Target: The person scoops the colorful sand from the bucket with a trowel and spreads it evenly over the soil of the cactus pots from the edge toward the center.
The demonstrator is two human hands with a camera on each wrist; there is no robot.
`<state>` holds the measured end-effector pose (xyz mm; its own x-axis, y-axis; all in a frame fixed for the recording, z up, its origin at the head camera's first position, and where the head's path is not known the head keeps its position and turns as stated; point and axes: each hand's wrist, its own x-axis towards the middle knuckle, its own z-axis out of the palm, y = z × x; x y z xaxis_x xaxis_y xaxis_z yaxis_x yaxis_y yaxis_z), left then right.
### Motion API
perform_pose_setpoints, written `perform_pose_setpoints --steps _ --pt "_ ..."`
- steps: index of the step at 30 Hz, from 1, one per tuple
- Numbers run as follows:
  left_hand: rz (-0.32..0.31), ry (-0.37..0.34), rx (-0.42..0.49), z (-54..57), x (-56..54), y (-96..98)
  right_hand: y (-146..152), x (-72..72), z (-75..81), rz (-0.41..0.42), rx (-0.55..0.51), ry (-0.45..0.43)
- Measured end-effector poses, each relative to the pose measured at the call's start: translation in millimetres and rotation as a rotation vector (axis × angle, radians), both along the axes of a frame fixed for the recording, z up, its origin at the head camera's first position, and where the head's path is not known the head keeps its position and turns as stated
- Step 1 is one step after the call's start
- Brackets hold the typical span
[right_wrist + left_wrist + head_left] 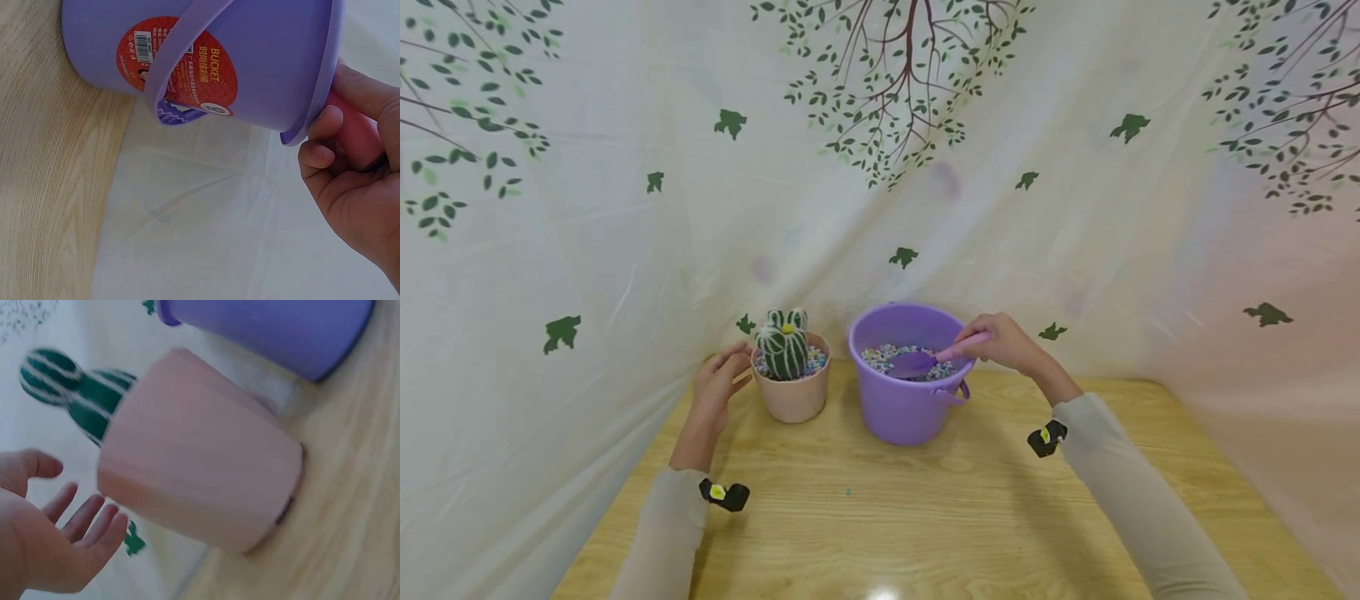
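In the head view a purple bucket [902, 408] stands at the back of the table, with small multicoloured beads [880, 358] inside. My right hand [1009, 342] grips the pink handle [356, 134] of a small shovel, close by the bucket's rim. The shovel's purple blade [912, 364] lies at the beads. To the left is a pink pot [793, 400] holding a green-and-white cactus [786, 354] amid similar beads. Beside that pot my left hand [718, 387] holds nothing, its fingers loosely bent near the rim; whether they touch it I cannot tell.
A wooden table [880, 508] lies under both containers, with one tiny bead on it in front of the bucket. Behind hangs a pale curtain [820, 225] printed with branches and leaves. The bucket's carrying handle [181, 56] hangs down its side.
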<state>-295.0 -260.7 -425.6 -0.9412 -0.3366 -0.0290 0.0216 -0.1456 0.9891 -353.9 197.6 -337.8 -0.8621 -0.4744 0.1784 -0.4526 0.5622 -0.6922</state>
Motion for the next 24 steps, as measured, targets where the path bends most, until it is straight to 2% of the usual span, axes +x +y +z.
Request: perform_pose_setpoints --steps 5,8,15,21,24 --pt "0.207 0.159 0.098 30.3 10.8 19.3 1 1.1 -1.9 -0.007 -0.022 0.0" --pt "0.258 0.27 0.086 46.7 19.7 34.0 -1 1.7 -4.6 -0.016 -0.02 0.028" --pt "0.247 0.441 -0.039 74.4 37.8 64.4 -9 5.9 -5.7 -0.079 0.004 0.092" --pt "0.214 0.547 -0.177 90.8 34.9 74.6 -4 7.2 3.5 -0.165 -0.04 0.104" --pt "0.183 0.596 -0.304 94.9 29.6 78.8 5 6.8 6.4 -0.196 -0.07 0.104"
